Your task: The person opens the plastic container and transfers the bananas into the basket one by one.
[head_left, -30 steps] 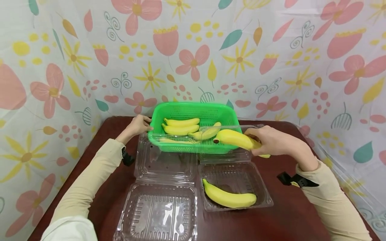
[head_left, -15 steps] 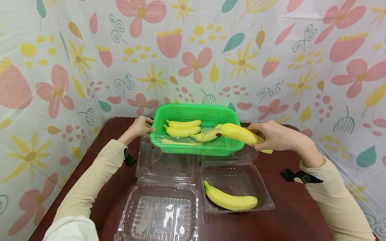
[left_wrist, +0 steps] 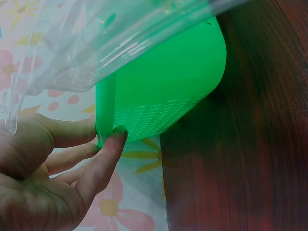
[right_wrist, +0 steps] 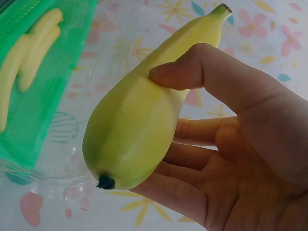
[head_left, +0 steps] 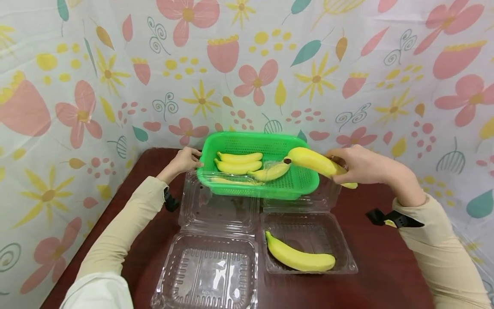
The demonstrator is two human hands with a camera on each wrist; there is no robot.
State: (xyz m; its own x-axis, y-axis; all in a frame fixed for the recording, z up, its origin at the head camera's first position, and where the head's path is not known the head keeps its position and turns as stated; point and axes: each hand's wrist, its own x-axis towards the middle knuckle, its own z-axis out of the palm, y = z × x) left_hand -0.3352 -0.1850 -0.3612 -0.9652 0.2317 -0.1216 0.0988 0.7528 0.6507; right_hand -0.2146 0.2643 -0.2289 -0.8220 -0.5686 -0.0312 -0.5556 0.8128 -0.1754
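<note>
My right hand [head_left: 370,166] grips a yellow banana [head_left: 314,161] in the air by the right side of a green perforated basket [head_left: 252,144]. In the right wrist view the thumb lies along one side of the banana [right_wrist: 139,115], fingers on the other, dark tip toward the camera. My left hand [head_left: 182,163] pinches the basket's left rim; the left wrist view shows thumb and fingers on either side of that rim [left_wrist: 106,110]. Several bananas [head_left: 241,167] lie in the basket. Another banana [head_left: 299,256] lies in the right-hand clear plastic clamshell [head_left: 314,225].
A second clear clamshell [head_left: 210,268] stands to the left with nothing in it, its raised lid [head_left: 218,210] leaning over the basket's front. The right clamshell's lid [head_left: 320,197] also stands up against the basket. A dark red table [head_left: 366,266] carries everything, before a flowered curtain [head_left: 247,64].
My right hand has lifted the banana somewhat higher and a little to the right. The left hand keeps its place on the basket rim. The head view has shifted slightly.
</note>
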